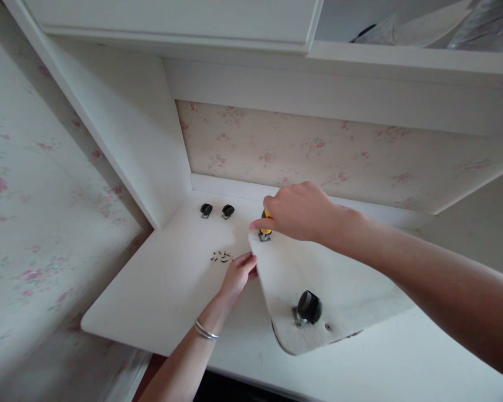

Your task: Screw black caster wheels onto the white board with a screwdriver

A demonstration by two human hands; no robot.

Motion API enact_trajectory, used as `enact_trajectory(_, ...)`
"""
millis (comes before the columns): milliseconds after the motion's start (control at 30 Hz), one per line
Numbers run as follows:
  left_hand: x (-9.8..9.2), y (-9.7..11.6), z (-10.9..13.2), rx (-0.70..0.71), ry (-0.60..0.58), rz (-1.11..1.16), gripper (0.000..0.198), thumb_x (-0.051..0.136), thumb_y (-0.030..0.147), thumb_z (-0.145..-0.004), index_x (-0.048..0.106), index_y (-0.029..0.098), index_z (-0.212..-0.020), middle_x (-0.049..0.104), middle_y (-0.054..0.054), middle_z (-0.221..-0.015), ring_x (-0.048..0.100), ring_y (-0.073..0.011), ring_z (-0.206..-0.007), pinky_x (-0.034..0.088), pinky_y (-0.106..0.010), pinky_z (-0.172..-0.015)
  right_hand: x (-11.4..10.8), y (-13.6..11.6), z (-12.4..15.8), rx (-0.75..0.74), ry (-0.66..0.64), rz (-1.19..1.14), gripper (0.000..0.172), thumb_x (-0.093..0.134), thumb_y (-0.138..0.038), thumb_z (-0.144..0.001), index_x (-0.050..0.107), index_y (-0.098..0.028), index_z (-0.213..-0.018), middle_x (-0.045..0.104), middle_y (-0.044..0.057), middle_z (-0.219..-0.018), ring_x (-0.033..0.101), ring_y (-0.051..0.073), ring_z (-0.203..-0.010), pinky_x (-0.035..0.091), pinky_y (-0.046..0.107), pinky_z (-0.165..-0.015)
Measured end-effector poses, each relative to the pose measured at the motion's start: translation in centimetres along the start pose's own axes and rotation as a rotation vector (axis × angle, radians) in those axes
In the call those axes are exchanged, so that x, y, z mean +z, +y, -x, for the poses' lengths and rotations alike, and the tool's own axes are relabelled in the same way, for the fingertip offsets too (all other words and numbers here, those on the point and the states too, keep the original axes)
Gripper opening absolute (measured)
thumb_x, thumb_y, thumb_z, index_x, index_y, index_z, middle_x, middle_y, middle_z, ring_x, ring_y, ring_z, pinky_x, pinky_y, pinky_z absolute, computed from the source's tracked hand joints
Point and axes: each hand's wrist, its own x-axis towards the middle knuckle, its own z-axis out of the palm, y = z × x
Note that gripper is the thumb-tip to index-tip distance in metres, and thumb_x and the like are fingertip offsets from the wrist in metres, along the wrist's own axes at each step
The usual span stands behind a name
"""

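A white rounded board (339,285) lies tilted on the white desk (167,290), underside up. One black caster wheel (308,307) is fixed near its front edge. My right hand (299,212) is closed round a yellow-handled tool (266,222), probably a screwdriver, held upright on a metal caster plate (264,237) at the board's far corner. My left hand (240,273), with a silver bangle on the wrist, grips the board's left edge. Several small dark screws (221,257) lie on the desk just left of that hand.
Two loose black caster wheels (206,210) (228,211) stand at the back of the desk near the white side panel (126,128). Floral wallpaper (318,151) covers the back wall. A shelf (402,56) runs overhead with items on it.
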Motion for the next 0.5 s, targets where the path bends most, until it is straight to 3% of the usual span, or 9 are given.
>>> enact_trajectory(100,-1.1,-0.4,0.8,-0.025,0.056,-0.108,0.034,0.059,0.046,-0.086,0.073,0.018,-0.100,0.074,-0.009,-0.100,0.068,-0.0212,-0.080,0.054,-0.036,-0.075,0.4,0.7,1.7,0.069,0.047,-0.021,0.060,0.031,-0.062,-0.096,0.069,-0.018,-0.086,0.068,0.012,-0.068,0.065,0.025,-0.065,0.034,0.032,-0.056)
enact_trajectory(233,-4.7,-1.2,3.1,-0.033,0.166,-0.498,0.032,0.057,0.046,-0.087,0.071,0.018,-0.094,0.073,-0.007,-0.089,0.063,-0.0179,-0.064,0.049,-0.030,-0.061,2.1,1.8,5.5,0.246,0.090,-0.176,0.061,0.027,-0.069,-0.093,0.065,-0.022,-0.087,0.064,0.006,-0.064,0.057,0.021,-0.055,0.029,0.033,-0.051)
enact_trajectory(367,-9.1,-0.6,5.2,0.051,0.311,-0.853,0.033,0.053,0.047,-0.090,0.071,0.021,-0.099,0.074,-0.007,-0.092,0.067,-0.0227,-0.079,0.050,-0.034,-0.072,5.3,2.4,9.5,0.410,0.132,-0.524,0.049,0.035,-0.066,-0.093,0.065,-0.028,-0.098,0.065,0.003,-0.068,0.058,0.020,-0.056,0.038,0.034,-0.055)
enact_trajectory(500,-12.2,1.1,5.1,0.131,0.391,-1.187,0.029,0.047,0.040,-0.094,0.069,0.022,-0.102,0.074,-0.007,-0.099,0.068,-0.0235,-0.086,0.048,-0.035,-0.079,9.0,2.2,12.0,0.679,0.086,-0.916,0.044,0.037,-0.063,-0.093,0.064,-0.029,-0.089,0.060,0.002,-0.060,0.054,0.021,-0.051,0.041,0.035,-0.052)
